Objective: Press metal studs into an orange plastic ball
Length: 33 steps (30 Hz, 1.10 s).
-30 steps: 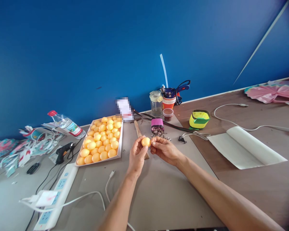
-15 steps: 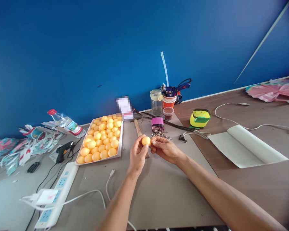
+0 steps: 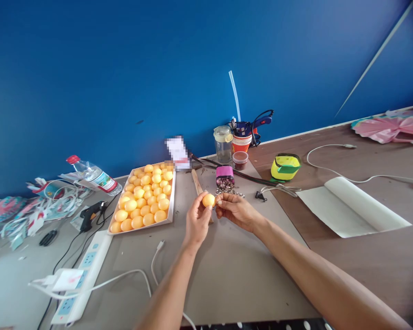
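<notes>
Orange ball (image 3: 208, 200) is pinched by the left hand (image 3: 197, 221); the right hand's (image 3: 239, 211) grip alongside I cannot tell.

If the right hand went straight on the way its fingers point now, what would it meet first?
Most likely the orange ball held in the left hand. The right hand is right beside that ball, and whether it already touches it is hard to tell.

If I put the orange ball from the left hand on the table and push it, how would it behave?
The orange ball would probably roll easily, as it looks round. It seems light, since the left hand pinches it. Its smooth-looking surface may be slippery.
</notes>
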Available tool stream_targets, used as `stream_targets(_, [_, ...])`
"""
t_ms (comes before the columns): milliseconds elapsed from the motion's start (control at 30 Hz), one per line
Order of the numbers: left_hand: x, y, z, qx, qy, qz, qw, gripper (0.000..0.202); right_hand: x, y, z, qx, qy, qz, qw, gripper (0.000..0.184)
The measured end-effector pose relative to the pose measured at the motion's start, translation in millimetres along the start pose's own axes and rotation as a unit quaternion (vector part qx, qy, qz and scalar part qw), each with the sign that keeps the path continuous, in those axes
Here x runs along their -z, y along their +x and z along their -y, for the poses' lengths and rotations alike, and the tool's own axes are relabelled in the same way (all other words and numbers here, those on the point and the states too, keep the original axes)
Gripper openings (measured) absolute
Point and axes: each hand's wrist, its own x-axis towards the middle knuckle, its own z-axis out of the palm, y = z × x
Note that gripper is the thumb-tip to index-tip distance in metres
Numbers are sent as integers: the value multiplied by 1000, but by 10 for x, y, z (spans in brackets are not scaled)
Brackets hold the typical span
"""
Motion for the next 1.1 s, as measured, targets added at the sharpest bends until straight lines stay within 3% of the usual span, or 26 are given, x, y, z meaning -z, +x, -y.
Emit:
stream_targets(233, [5,-20,-21,-22,57,-5,998,46,-21,-21,1,5,-8,-9,1000,27])
stream_targets(1100, [-6,-66,47,-64,83,-27,994,42,-17,-11,-80,3,14,-32,999,28])
